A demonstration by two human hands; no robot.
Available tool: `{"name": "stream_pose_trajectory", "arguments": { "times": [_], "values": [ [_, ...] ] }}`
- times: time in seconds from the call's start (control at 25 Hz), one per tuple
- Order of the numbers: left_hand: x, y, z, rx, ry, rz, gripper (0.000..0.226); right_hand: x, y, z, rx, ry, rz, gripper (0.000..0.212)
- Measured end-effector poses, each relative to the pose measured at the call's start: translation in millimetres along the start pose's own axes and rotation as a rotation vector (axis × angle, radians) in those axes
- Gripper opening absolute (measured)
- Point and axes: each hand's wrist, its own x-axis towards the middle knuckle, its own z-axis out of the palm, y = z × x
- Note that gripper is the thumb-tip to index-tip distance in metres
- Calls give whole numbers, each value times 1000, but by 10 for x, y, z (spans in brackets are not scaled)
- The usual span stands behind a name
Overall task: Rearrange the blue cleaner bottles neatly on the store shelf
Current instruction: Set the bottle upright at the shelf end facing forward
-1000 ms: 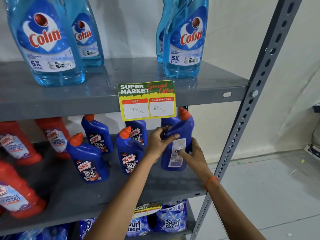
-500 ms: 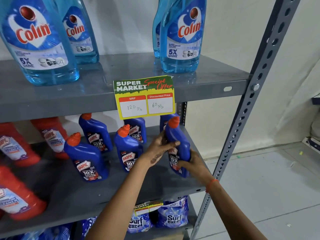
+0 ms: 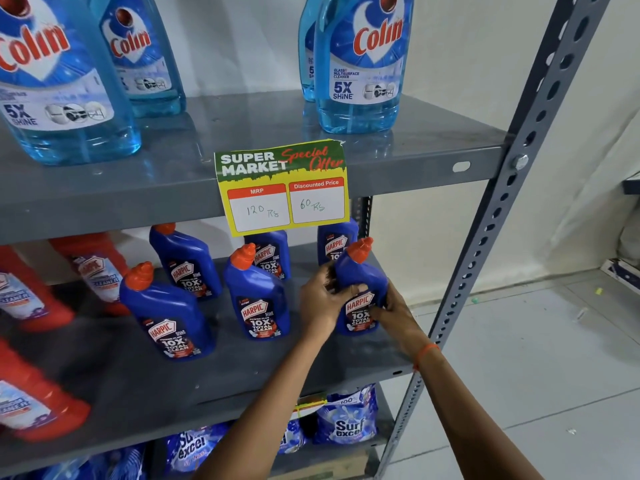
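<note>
Several dark blue cleaner bottles with orange caps stand on the grey middle shelf [image 3: 242, 379]. Both hands hold the rightmost front bottle [image 3: 360, 271], upright with its label facing me. My left hand [image 3: 320, 299] grips its left side and my right hand [image 3: 394, 311] wraps its right side. Another blue bottle [image 3: 258, 296] stands just left of it, and a third [image 3: 166, 313] further left. Behind are three more: one [image 3: 187, 259] at back left, one [image 3: 272, 254] under the price tag, one [image 3: 336, 242] behind the held bottle.
Red cleaner bottles [image 3: 31, 403] fill the shelf's left side. Light blue glass cleaner bottles [image 3: 360, 64] stand on the top shelf, where a yellow price tag [image 3: 282, 188] hangs. Detergent packs [image 3: 346, 424] lie below. A perforated grey upright [image 3: 485, 237] bounds the right.
The held bottle has been turned from showing its back label to showing its front label, and has come down upright onto the shelf at the right end of the front row.
</note>
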Motion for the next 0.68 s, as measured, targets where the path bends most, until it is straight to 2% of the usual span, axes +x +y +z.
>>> {"name": "stream_pose_trajectory", "arguments": {
  "times": [0.28, 0.44, 0.6, 0.68],
  "values": [
    [-157, 22, 43, 259, 164, 83, 54, -16, -2, 38, 19, 35, -13, 62],
    [-215, -25, 57, 240, 148, 103, 62, -21, -6, 75, 7, 56, 7, 59],
    [-327, -217, -16, 174, 96, 127, 76, -170, -31, 173, -2, 298, 19, 56],
    [-367, -376, -50, 170, 3, 109, 77, -269, 29, 198, -4, 385, -28, 51]
  ]
}}
